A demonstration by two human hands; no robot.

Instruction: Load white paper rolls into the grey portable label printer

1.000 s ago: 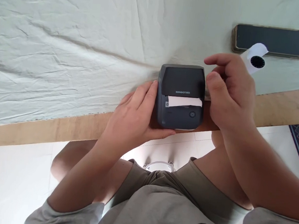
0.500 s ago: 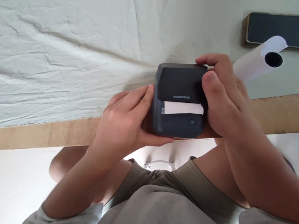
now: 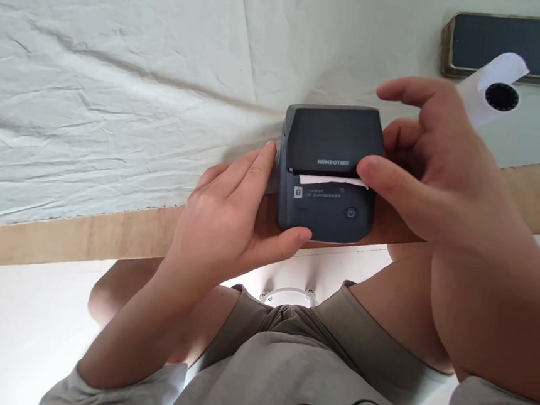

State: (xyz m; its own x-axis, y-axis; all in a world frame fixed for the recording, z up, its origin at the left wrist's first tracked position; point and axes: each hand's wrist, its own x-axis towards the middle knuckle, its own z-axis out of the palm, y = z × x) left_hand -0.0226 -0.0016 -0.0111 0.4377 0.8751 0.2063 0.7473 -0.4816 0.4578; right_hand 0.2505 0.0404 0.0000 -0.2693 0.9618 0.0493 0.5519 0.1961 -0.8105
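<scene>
Head view, 1 camera: the label printer sits near the front edge of the tabletop, between the person's 2 hands. The left hand clasps its front left corner, fingers along the left side and thumb across the front edge. The right hand is loosely spread at the right side, thumb tip over the front right corner of the lid, index finger raised clear; whether the thumb presses there cannot be told. The printer lies flat, its power button toward the person's body and its lettering, "NIIMBOT", upright to the person; the front-to-back axis runs nearly straight away from the body. The lid is down, hiding the interior; a narrow white paper strip emerges beneath its front edge, lying crosswise. Beyond the right hand, a paper roll lies slanted on the pale cloth, dark hollow core showing at the near visible end, loose paper end curling up. It overlaps the phone in view; contact between the 2 is unclear.
</scene>
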